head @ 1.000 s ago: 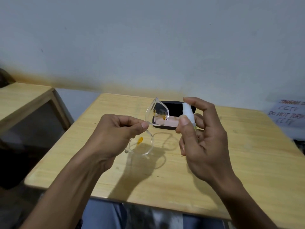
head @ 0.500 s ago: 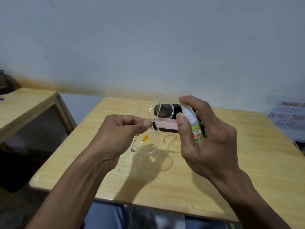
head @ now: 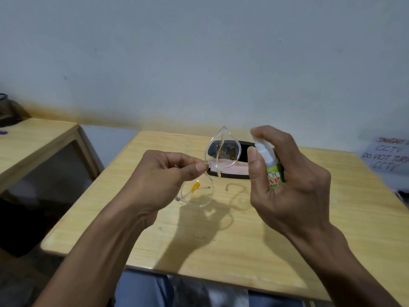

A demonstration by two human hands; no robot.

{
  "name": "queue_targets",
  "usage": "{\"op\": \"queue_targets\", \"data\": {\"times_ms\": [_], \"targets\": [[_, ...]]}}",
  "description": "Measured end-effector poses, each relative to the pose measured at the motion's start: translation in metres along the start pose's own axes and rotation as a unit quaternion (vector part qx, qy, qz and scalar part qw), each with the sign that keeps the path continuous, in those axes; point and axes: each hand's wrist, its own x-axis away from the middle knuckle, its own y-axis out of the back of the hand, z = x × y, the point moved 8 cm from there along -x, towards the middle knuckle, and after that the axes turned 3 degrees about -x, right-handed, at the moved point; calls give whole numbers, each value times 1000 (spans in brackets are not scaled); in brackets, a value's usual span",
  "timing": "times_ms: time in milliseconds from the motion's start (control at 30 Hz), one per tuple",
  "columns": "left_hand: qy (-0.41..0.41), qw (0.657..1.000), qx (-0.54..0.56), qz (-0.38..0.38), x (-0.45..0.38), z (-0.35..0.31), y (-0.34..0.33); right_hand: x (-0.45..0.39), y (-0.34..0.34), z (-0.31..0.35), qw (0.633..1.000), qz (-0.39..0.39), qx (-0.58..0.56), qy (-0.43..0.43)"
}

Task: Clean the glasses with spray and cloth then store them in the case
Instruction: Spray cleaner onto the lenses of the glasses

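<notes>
My left hand [head: 164,173] pinches the clear-framed glasses [head: 222,151] at the bridge, holding them above the table with one lens up and the other lens [head: 198,193] hanging below. My right hand [head: 287,180] grips a small white spray bottle [head: 269,161] with a green label, index finger on its top, nozzle facing the upper lens. Behind the glasses lies the open black case [head: 243,175] with a pink cloth [head: 239,168] inside, partly hidden by the lens and my thumb.
The wooden table [head: 221,240] stands against a pale wall. A second wooden table [head: 33,138] is at the left. A handwritten paper sign [head: 387,156] hangs at the far right. My legs show below the table's near edge.
The glasses have turned so the upper lens faces the bottle more squarely. The bottle has risen, its green label now showing. The view has shifted slightly.
</notes>
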Motion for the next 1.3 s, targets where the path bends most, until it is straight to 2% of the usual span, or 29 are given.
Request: {"op": "queue_targets", "data": {"times_ms": [200, 400, 533, 767, 833, 867, 933, 1000, 1067, 1100, 1200, 1300], "targets": [[1, 1000, 12, -17, -2, -7, 4, 5, 11, 5, 1000, -11, -14, -6], [-4, 999, 24, -41, -14, -26, 10, 26, 13, 49, 995, 28, -10, 96], [-15, 999, 15, -38, -18, -37, 10, 30, 6, 51, 993, 34, 5, 116], [-35, 999, 21, -18, -19, -41, 13, 23, 14, 41, 996, 12, -8, 87], [-47, 999, 19, -2, -19, -40, 13, 21, 16, 29, 998, 22, -43, 25], [-59, 998, 20, 3, -19, -39, 13, 20, 16, 19, 995, 25, -86, -32], [-88, 996, 31, 14, -18, -38, 15, 22, 11, -8, 958, 21, -223, -179], [-113, 992, 45, 25, -20, -34, 16, 33, -7, -34, 871, 30, -371, -320], [-122, 990, 53, 37, -24, -29, 14, 45, -27, -50, 797, 46, -446, -405], [-122, 990, 58, 41, -26, -26, 12, 49, -35, -53, 776, 54, -464, -424], [-118, 989, 69, 57, -30, -21, 4, 58, -51, -57, 743, 68, -495, -445], [-119, 987, 74, 78, -31, -19, -1, 58, -57, -59, 743, 66, -496, -445]]}}
